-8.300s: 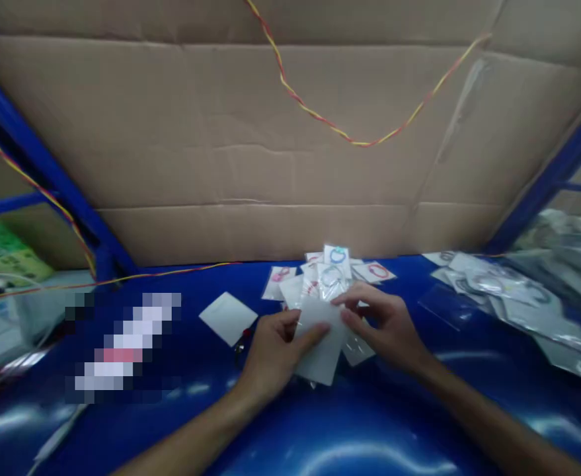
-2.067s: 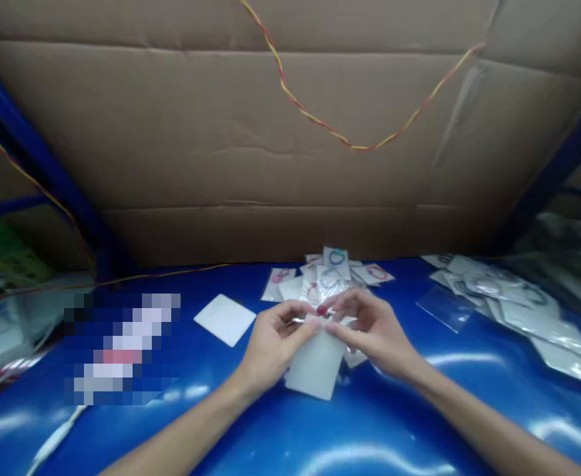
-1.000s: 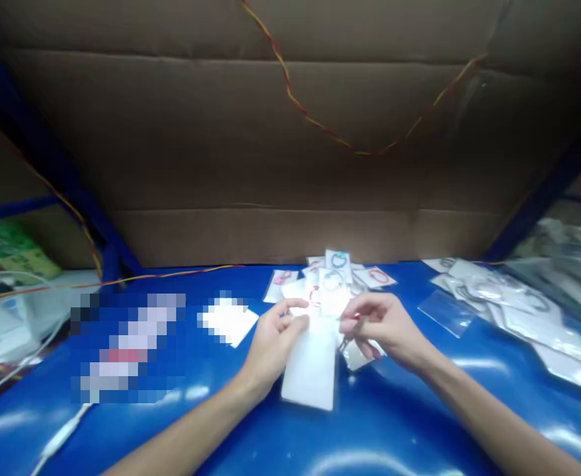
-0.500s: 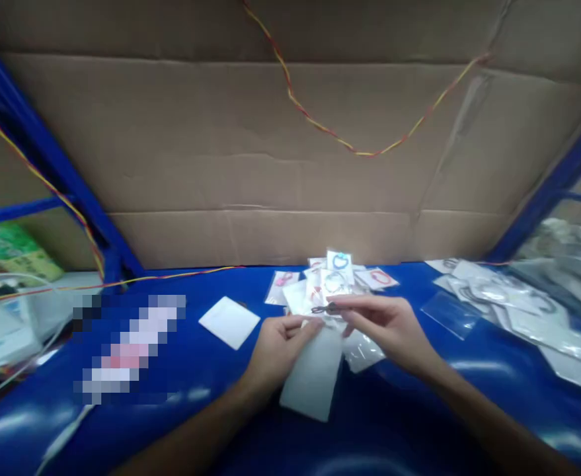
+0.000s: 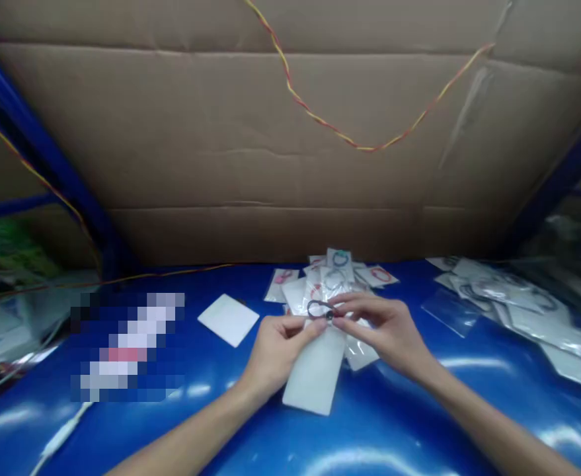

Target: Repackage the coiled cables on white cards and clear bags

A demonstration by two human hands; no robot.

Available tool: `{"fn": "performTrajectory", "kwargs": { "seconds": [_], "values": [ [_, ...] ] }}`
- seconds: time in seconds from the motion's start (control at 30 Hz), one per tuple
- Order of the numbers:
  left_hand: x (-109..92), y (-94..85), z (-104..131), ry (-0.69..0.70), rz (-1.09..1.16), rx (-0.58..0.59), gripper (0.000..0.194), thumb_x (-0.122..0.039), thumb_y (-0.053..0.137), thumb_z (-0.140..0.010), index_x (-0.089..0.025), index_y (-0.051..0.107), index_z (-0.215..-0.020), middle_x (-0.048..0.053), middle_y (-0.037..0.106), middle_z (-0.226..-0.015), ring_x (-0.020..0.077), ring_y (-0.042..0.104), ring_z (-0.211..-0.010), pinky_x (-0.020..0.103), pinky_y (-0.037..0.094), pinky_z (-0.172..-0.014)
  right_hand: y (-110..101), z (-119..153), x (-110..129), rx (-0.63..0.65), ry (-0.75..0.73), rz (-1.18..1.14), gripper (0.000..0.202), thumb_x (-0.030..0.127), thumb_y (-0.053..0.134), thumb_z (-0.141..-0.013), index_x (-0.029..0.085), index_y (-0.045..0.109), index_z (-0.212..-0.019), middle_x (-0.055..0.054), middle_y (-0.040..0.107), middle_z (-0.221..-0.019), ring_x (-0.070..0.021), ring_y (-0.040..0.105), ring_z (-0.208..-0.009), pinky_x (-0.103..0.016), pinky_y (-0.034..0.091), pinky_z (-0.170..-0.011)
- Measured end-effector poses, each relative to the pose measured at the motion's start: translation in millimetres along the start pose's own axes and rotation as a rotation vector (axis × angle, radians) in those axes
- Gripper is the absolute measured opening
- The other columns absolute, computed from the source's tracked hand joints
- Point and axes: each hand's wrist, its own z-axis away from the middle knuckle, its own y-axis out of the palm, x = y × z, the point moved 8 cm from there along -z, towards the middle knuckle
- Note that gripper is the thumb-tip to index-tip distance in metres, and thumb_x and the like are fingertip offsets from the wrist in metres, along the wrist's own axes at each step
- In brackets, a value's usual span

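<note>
My left hand point(image 5: 277, 347) pinches the top end of a long white card point(image 5: 313, 378) that hangs toward me over the blue surface. My right hand point(image 5: 382, 324) grips a thin dark looped band point(image 5: 314, 305) with a small dark bead, just at the card's top edge. The fingertips of both hands nearly meet there. Beyond them lies a pile of small clear packets point(image 5: 337, 279) holding coloured loops. A clear plastic bag point(image 5: 361, 352) is partly hidden under my right hand.
A white card stack point(image 5: 228, 320) lies left of my hands on the blue tabletop point(image 5: 181, 430). Many flat packets point(image 5: 523, 301) are heaped at the right, beside a clear bag point(image 5: 451, 312). A pixelated strip with a white cable is at the left; cardboard point(image 5: 295, 139) stands behind.
The dark band now shows as an open loop above my fingertips, where it was narrow before. My right fingers have come closer to my left thumb. The view has shifted slightly.
</note>
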Motion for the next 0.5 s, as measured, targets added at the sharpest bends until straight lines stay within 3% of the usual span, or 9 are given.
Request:
{"fn": "performTrajectory", "kwargs": {
  "seconds": [0.3, 0.5],
  "values": [
    [-10.8, -3.6, 2.5, 0.092, -0.079, -0.045, 0.041, -0.052, 0.075, -0.081, -0.012, 0.08, -0.074, 0.006, 0.071, -0.066, 0.0168, 0.056, -0.058, 0.025, 0.038, -0.051, -0.2, 1.1, 11.6, -0.008, -0.086, 0.214, 0.015, 0.035, 0.076, -0.086, 0.023, 0.081, -0.094, -0.007, 0.079, -0.087, -0.0232, 0.068, -0.076, -0.035, 0.053, -0.064],
    [-15.0, -5.2, 5.6, 0.148, -0.129, -0.082, 0.04, -0.052, 0.074, -0.083, -0.013, 0.081, -0.077, 0.005, 0.074, -0.074, 0.0182, 0.058, -0.065, 0.025, 0.041, -0.056, 8.4, 0.7, 16.5, 0.096, -0.132, 0.235, 0.014, 0.032, 0.069, -0.092, 0.022, 0.079, -0.093, -0.007, 0.077, -0.088, -0.0216, 0.067, -0.077, -0.035, 0.053, -0.068]
  ]
}}
